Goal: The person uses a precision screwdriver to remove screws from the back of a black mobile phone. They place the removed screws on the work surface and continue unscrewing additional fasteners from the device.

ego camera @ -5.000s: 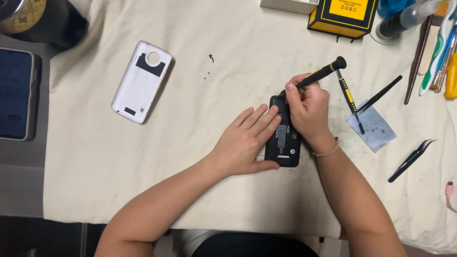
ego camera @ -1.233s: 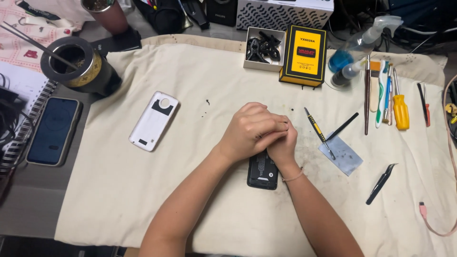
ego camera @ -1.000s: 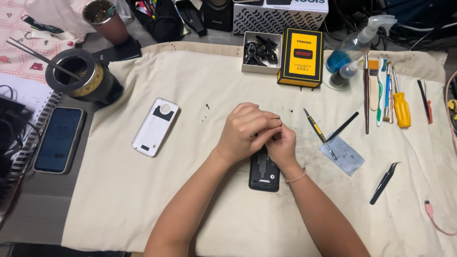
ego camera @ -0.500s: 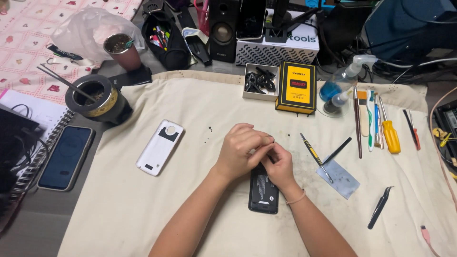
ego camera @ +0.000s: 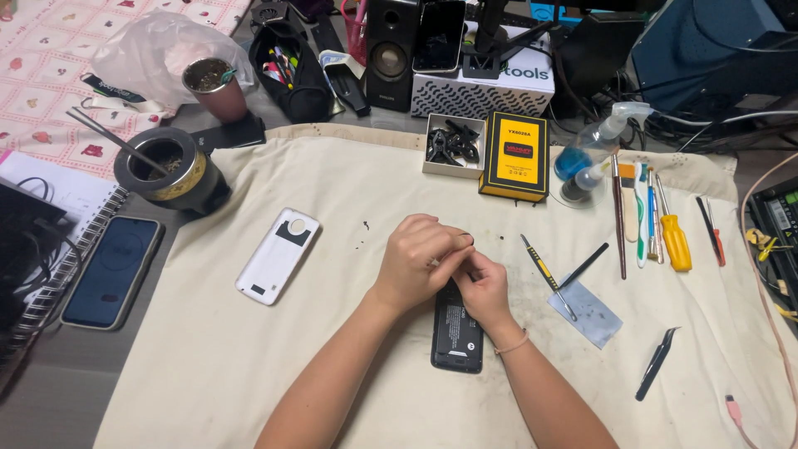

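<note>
A black phone [ego camera: 458,342] lies face down on the cream cloth [ego camera: 332,391], its upper end hidden under my hands. My left hand [ego camera: 416,259] is curled over that end, its fingertips pressed against those of my right hand [ego camera: 485,288]. The right hand rests on the phone's top and grips it. Whether anything small is pinched between the fingers is hidden. A yellow-and-black screwdriver [ego camera: 544,264] and a thin black tool [ego camera: 583,265] lie loose just right of my right hand.
A white back cover [ego camera: 277,255] lies to the left. A yellow box [ego camera: 515,155] and a small tray of black parts [ego camera: 451,146] stand behind. Right: hand tools [ego camera: 665,237], black tweezers [ego camera: 657,363], a grey pad [ego camera: 594,316]. Far left: a blue phone [ego camera: 112,270], a round holder [ego camera: 166,170].
Five seconds ago my right hand held a screwdriver on the phone; now it holds no tool. Over the last second both hands stayed on the phone's top while the view tilted up.
</note>
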